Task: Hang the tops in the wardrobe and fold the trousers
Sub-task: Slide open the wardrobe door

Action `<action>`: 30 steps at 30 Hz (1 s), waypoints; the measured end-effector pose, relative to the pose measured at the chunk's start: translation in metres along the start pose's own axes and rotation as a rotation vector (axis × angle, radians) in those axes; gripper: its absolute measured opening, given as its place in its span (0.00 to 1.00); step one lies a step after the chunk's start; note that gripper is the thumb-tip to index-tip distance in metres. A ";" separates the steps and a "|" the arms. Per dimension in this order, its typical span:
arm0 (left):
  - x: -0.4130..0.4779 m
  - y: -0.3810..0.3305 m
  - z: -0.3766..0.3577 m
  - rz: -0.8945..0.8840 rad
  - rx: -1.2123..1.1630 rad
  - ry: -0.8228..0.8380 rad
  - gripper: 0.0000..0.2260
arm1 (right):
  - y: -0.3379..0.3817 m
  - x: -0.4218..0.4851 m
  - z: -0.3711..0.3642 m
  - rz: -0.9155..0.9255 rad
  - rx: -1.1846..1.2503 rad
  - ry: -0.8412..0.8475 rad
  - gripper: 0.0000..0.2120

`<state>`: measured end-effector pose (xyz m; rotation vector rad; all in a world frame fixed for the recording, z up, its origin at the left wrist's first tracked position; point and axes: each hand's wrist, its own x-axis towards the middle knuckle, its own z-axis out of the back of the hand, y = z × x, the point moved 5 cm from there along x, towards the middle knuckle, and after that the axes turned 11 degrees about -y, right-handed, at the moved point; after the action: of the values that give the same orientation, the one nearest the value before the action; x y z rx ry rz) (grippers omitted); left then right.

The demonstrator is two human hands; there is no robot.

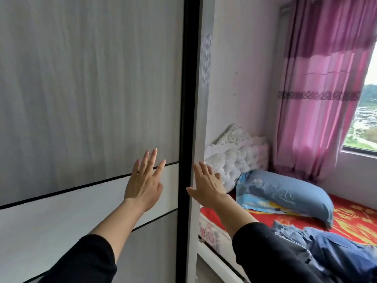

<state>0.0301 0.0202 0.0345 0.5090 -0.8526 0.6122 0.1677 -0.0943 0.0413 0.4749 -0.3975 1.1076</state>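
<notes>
The wardrobe's grey sliding door (91, 88) fills the left of the view, with a black frame edge (188, 119) at its right side. My left hand (145, 180) lies flat on the door panel with fingers straight, just left of the black edge. My right hand (206, 183) is open with fingers spread, at the wardrobe's side panel (202, 99) just right of that edge. Blue denim clothing (326, 248) lies crumpled on the bed at lower right, partly behind my right sleeve. The wardrobe's inside is hidden.
A bed (359, 217) with a red patterned sheet stands right of the wardrobe, against the wall. On it lie a blue pillow (285, 193) and a white lacy quilt (234, 158). Pink curtains (318, 88) hang over a window (365, 119) at far right.
</notes>
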 end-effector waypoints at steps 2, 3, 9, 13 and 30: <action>0.005 0.003 -0.012 -0.072 0.077 -0.136 0.27 | -0.001 0.027 -0.013 0.094 0.026 -0.069 0.41; 0.007 0.003 -0.020 -0.099 0.139 -0.158 0.27 | 0.000 0.041 -0.020 0.145 0.013 -0.106 0.42; 0.011 0.010 -0.051 -0.067 0.343 -0.184 0.28 | 0.005 0.102 -0.055 0.444 -0.072 -0.312 0.57; 0.008 0.027 -0.064 -0.062 0.432 -0.219 0.28 | 0.000 0.117 -0.070 0.487 -0.052 -0.424 0.61; -0.005 0.048 -0.051 -0.127 0.577 -0.278 0.29 | 0.017 0.115 -0.082 0.659 -0.068 -0.562 0.56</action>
<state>0.0223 0.0853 0.0104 1.1848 -0.8925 0.6786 0.2037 0.0431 0.0366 0.6137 -1.1395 1.5804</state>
